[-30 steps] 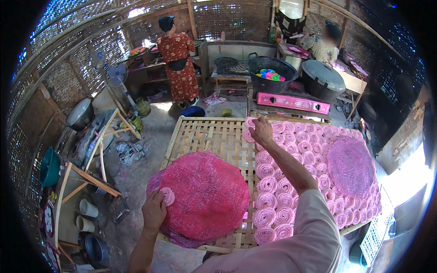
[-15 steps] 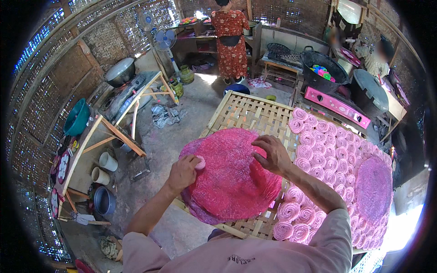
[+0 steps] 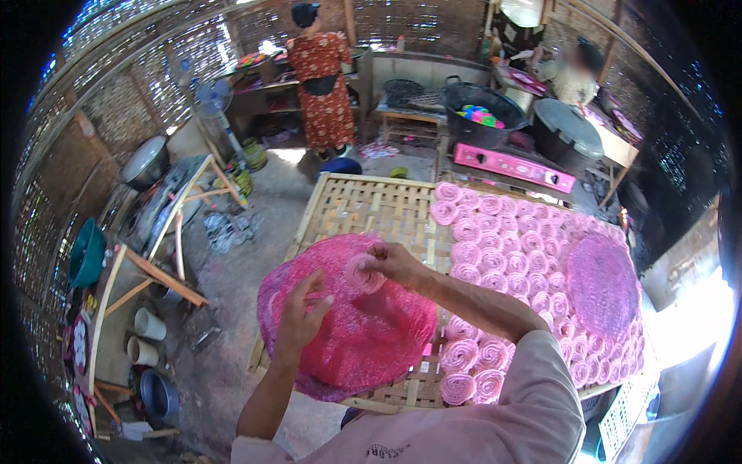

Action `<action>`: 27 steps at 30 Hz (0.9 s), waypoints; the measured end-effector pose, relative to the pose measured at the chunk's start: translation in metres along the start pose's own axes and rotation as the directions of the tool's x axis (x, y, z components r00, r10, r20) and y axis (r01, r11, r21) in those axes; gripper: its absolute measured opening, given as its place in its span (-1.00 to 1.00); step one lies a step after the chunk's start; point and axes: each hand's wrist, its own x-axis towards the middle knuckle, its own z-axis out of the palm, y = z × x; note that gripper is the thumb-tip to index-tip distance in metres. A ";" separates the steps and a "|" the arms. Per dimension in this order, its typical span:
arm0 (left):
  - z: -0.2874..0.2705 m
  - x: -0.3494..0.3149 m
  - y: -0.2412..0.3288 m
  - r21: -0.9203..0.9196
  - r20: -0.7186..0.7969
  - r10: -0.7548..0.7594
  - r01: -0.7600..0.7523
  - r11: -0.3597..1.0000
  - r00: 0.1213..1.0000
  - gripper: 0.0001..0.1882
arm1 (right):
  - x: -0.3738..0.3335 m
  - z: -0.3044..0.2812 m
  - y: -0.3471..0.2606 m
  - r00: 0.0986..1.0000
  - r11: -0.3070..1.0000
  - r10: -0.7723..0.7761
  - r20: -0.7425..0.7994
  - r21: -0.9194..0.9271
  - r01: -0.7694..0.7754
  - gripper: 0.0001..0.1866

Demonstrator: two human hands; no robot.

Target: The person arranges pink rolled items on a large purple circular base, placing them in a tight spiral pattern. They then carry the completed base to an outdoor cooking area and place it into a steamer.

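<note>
My right hand (image 3: 396,267) pinches the edge of a pale pink coiled noodle-like round (image 3: 362,277), above a round pinkish-red mesh mat (image 3: 348,340). Beside it, my left hand (image 3: 304,309) is raised over the mat's left part, fingers spread and nothing in them. The mat rests on a woven bamboo rack (image 3: 382,203), its surface uneven, with a darker dip near the middle. Many similar pink coiled rounds (image 3: 488,269) lie in rows on the rack's right side, and a purple mesh mat (image 3: 603,286) lies over some of them.
A pink stove (image 3: 514,167) stands beyond the rack, near a black pan (image 3: 483,131) holding colourful pieces and a lidded pot (image 3: 568,131). Someone in a red patterned dress (image 3: 321,100) stands at the back; another person sits at the far right. A wooden-legged bench (image 3: 166,280) is left.
The coiled round has passed from my left hand to my right, which has moved left. My left hand has opened. The whole view has shifted to the right.
</note>
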 end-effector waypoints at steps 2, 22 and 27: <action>-0.015 -0.026 0.000 0.272 -0.001 0.079 -0.076 0.959 0.997 -0.51 | 0.016 -0.034 -0.001 0.977 0.976 -0.107 -0.186 -0.207 0.067 -0.64; 0.009 -0.123 0.010 0.045 -0.440 -0.108 0.142 0.989 0.891 -0.60 | 0.070 -0.150 0.026 0.817 0.365 -0.497 -0.293 -0.925 -0.109 -0.63; 0.017 -0.115 0.022 0.056 -0.414 -0.086 0.119 0.991 0.906 -0.61 | 0.021 -0.051 0.005 0.955 0.406 -0.295 -0.002 -0.905 0.124 -0.56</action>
